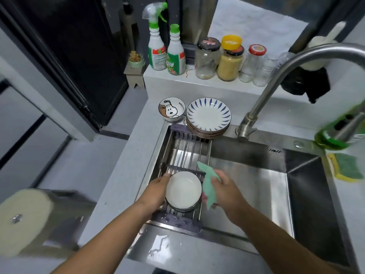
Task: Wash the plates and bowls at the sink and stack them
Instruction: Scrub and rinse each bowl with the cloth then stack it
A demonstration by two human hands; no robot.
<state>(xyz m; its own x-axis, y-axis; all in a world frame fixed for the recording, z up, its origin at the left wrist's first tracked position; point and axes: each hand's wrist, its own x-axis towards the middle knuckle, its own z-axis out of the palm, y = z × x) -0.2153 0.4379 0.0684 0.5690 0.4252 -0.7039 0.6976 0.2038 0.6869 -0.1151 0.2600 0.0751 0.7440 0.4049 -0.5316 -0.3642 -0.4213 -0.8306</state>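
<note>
Now left hand (158,189) holds rim of top bowl (183,189), small stack at near end of rack (185,151); right hand (223,186) clutches cloth (210,184) at rack's right rail. Plates (208,115) stacked at rack's far end. Best: steady rim, wipe inside in circles, keep stack from sliding.

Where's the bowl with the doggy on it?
In the head view, the dog bowl sits on the counter at the far left corner of the sink, just left of the blue-patterned plate stack.
</note>
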